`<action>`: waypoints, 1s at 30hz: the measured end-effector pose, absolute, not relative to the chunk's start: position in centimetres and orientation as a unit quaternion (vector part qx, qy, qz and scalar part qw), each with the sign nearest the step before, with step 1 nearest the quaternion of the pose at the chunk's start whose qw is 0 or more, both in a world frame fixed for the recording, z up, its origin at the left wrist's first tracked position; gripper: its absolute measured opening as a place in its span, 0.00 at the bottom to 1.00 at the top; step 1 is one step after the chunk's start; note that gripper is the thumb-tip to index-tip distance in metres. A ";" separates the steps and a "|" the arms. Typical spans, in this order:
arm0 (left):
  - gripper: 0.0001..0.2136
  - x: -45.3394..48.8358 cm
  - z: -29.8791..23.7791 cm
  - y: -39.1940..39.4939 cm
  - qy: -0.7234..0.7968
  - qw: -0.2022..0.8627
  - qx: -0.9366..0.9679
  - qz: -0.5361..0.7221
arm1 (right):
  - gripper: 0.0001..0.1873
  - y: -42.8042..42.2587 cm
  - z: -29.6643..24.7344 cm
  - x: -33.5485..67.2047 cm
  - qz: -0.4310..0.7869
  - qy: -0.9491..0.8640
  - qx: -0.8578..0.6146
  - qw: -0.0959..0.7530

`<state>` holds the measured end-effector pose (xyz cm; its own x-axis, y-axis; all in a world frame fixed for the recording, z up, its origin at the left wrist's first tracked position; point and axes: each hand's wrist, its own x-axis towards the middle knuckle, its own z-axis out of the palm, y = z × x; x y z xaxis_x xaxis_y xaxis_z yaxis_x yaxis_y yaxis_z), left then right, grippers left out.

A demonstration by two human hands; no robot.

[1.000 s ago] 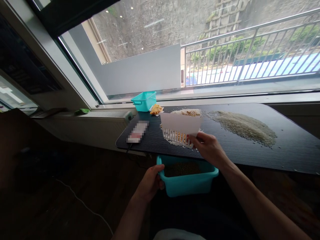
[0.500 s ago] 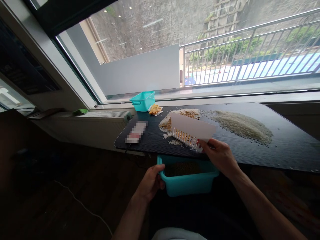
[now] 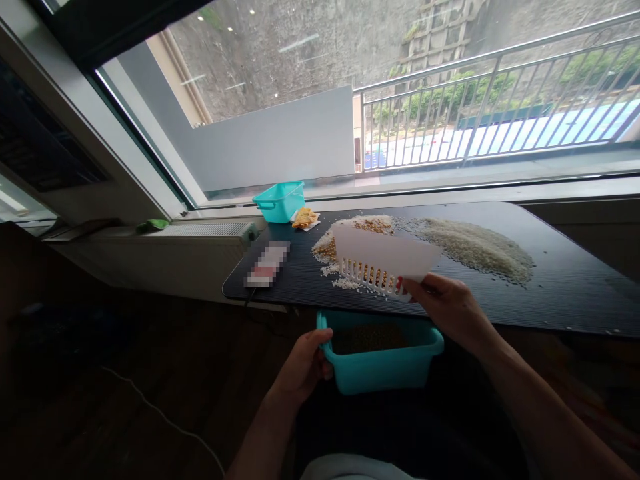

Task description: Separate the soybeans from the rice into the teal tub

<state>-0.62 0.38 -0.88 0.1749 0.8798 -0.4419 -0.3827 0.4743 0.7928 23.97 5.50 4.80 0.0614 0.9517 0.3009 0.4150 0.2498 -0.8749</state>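
Pinching the scoop [image 3: 387,249] by its near right corner between thumb and fingers, the right hand [image 3: 453,303] holds it tilted at the near middle of the table [image 3: 565,287]; whether its edge touches the top, I cannot tell. The left hand [image 3: 306,360] clasps the left end of the bin [image 3: 383,375], thumb over the rim, just below the table's near edge. As for how far things stand, dark grains [image 3: 370,338] lie in the bin, and a white pile [image 3: 480,247] sits apart on the table's right part. Left of the table's middle, the mixed pile [image 3: 326,248] shows white and yellow grains together, so that portion looks unseparated. Yellow also shows at the scoop's slots, whether inside or behind is unclear.
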 end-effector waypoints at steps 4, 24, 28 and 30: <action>0.20 -0.7 -1.0 0.4 0.469 0.722 0.267 0.433 | 0.19 5.2 4.6 22.5 0.285 -0.652 -0.538 0.451; 0.21 0.6 0.2 0.3 0.464 0.728 0.276 0.422 | 0.26 6.0 4.8 31.3 0.306 -0.659 -0.547 0.416; 0.20 0.6 0.1 0.3 0.469 0.721 0.276 0.429 | 0.27 6.9 5.4 32.4 0.286 -0.626 -0.570 0.449; 0.20 0.6 0.1 0.3 0.469 0.722 0.276 0.428 | 0.28 7.0 5.8 32.6 0.270 -0.618 -0.577 0.460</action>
<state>0.60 0.34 0.09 0.1941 0.8766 -0.4404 -0.3583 0.4813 0.8000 32.57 6.98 5.82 0.0893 0.9621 0.2576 0.4642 0.1886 -0.8654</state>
